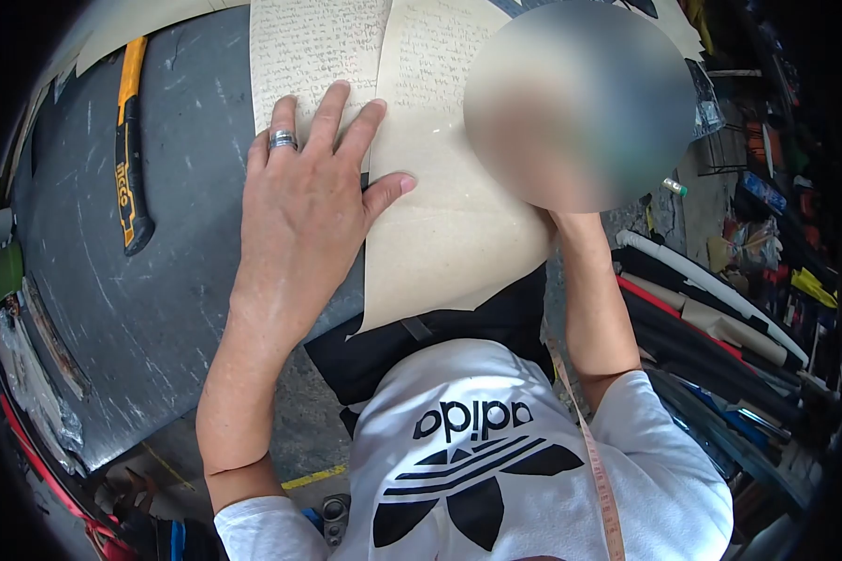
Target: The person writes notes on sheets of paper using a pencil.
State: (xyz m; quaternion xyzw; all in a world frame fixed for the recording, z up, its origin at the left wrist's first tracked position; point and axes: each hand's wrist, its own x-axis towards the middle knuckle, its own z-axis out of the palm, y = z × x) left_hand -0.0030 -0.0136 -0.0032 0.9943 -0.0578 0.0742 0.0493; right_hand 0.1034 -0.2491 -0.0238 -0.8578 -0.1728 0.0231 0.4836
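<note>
My left hand [313,178] lies flat with fingers spread over two overlapping sheets of paper. Its fingertips touch a cream sheet with handwriting [318,47] and the edge of a larger tan sheet [458,243], which also bears handwriting near its top. A ring is on one finger. The tan sheet's lower end hangs past the table edge towards my body. On the right, my right forearm [594,290] reaches up to the tan sheet's side, but a round blur covers my right hand, hiding its fingers and anything in them.
A utility knife with an orange and black handle [129,178] lies on the scratched dark table [196,252], left of the papers. Rolls of material [711,327] are stacked on the right. A measuring tape [601,467] hangs down my shirt. Plastic-wrapped material [33,383] is at the left.
</note>
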